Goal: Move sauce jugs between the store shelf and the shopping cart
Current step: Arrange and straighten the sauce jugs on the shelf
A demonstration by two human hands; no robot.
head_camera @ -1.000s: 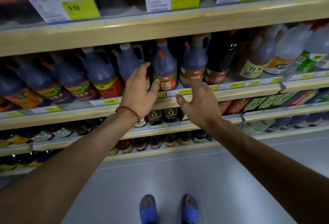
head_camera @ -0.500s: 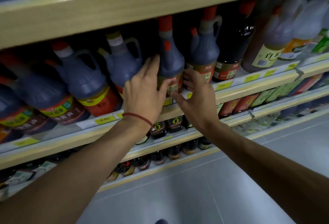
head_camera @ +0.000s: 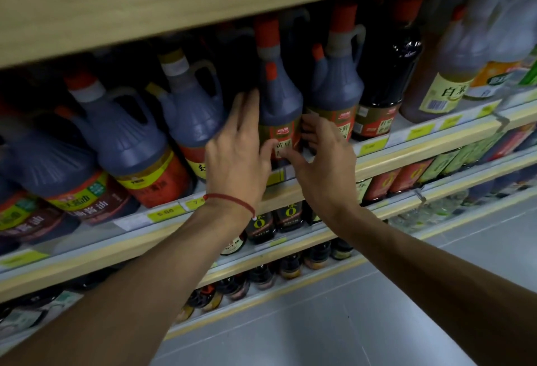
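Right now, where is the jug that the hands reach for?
Head view, near centre, on the middle shelf: the jug stands between left hand and right hand, a twin jug to its right, a yellow-capped jug to its left.

Floor: pale grey floor point(head_camera: 377, 322) is lying below, reflecting soft light.
Shelves: light wooden shelf boards point(head_camera: 174, 2) are running across in tiers, carrying yellow price tags point(head_camera: 165, 214).

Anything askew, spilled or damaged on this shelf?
Nothing stands out. The middle jug, between the left hand and right hand, and the neighbouring jugs stand capped on the shelf; no spill or damage visible.
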